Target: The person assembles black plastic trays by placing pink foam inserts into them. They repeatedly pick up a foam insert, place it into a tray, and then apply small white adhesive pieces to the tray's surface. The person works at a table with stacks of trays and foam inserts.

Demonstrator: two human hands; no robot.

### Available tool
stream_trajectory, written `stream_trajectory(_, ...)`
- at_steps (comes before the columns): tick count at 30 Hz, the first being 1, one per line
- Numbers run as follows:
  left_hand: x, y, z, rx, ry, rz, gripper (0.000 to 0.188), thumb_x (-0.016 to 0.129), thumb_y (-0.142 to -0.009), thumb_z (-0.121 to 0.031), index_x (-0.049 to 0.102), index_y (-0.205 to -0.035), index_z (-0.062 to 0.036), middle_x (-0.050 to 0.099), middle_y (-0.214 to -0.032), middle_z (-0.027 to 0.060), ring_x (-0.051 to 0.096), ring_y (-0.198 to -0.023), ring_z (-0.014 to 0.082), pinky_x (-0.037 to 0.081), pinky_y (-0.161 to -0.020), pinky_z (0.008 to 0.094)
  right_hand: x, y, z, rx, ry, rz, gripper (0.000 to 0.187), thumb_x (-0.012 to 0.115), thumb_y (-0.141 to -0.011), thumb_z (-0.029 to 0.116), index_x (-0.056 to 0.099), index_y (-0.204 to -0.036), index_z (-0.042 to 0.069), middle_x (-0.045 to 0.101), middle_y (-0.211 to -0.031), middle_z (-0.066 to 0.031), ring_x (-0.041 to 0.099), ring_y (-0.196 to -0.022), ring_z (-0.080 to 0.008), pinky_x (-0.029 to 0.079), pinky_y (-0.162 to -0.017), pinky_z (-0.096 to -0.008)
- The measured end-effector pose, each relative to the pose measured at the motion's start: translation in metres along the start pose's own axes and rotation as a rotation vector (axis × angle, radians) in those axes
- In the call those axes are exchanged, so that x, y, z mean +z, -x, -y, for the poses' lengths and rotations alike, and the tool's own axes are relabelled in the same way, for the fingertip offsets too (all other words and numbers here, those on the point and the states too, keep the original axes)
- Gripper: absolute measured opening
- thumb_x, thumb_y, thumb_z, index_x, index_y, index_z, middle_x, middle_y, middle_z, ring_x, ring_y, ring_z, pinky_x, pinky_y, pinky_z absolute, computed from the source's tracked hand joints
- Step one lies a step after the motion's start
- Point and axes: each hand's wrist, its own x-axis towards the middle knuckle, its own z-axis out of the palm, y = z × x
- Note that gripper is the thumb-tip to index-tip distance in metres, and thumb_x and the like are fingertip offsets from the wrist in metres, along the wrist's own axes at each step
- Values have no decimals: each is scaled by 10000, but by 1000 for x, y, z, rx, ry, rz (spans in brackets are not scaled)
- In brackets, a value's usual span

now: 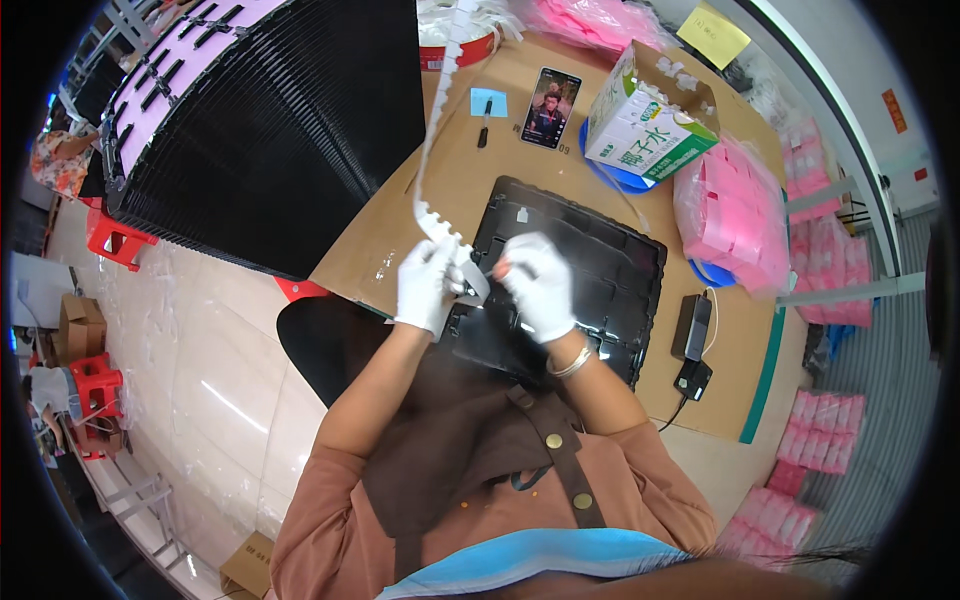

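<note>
A long white strip with notched edges (428,165) runs down from the far edge of the table to my hands. My white-gloved left hand (427,287) is closed on its lower part, where the strip bends over into a greyish end. Close by on the right, my gloved right hand (541,288) has its fingers curled into a pinch, a bare fingertip showing. What those fingers hold, if anything, is too small to make out. Beneath both hands lies a shiny black plastic tray (610,262), with a small white piece (522,214) near its far left corner.
A tall stack of black trays (290,130) rises at the left. Beyond the tray are a phone (551,108), a pen (484,132) on blue paper, and a cut-open carton (650,125). Bagged pink pieces (733,215) and a black power adapter (691,328) sit at the right.
</note>
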Motion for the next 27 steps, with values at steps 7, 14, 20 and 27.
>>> stream_trajectory(7, -4, 4, -11, -9, -41, -18, 175, 629, -933, -215, 600, -957, -43, 580, -725, -7, 494, -515, 37, 373, -431, 186, -98, -49, -149, 487, 413, 233, 108, 722, -699, 127, 707, -789, 69, 653, -852, -135, 638, -859, -287, 503, -788, -367)
stream_trajectory(14, -2, 14, -10, 14, -15, 54, 194, 642, -916, -212, 594, -847, -38, 552, -620, 9, 522, -503, 54, 428, -452, 190, -70, -51, -135, 442, 980, 199, 236, 761, -692, 195, 728, -912, 117, 649, -981, -142, 640, -916, -327, 513, -807, -423)
stream_trajectory(20, -3, 15, -11, 26, -13, 25, 201, 632, -921, -220, 599, -851, -35, 559, -631, 8, 526, -513, 50, 427, -461, 199, -25, -48, -105, 185, 807, 211, 179, 728, -744, 199, 726, -912, 139, 646, -959, -129, 645, -896, -317, 517, -791, -425)
stream_trajectory(27, -14, 23, -19, 71, -29, 9, 192, 624, -924, -217, 618, -879, -31, 621, -718, 31, 532, -534, 50, 406, -461, 204, -4, -56, -134, 176, 843, 160, 69, 659, -794, 153, 687, -821, 96, 663, -843, -142, 655, -812, -344, 517, -760, -429)
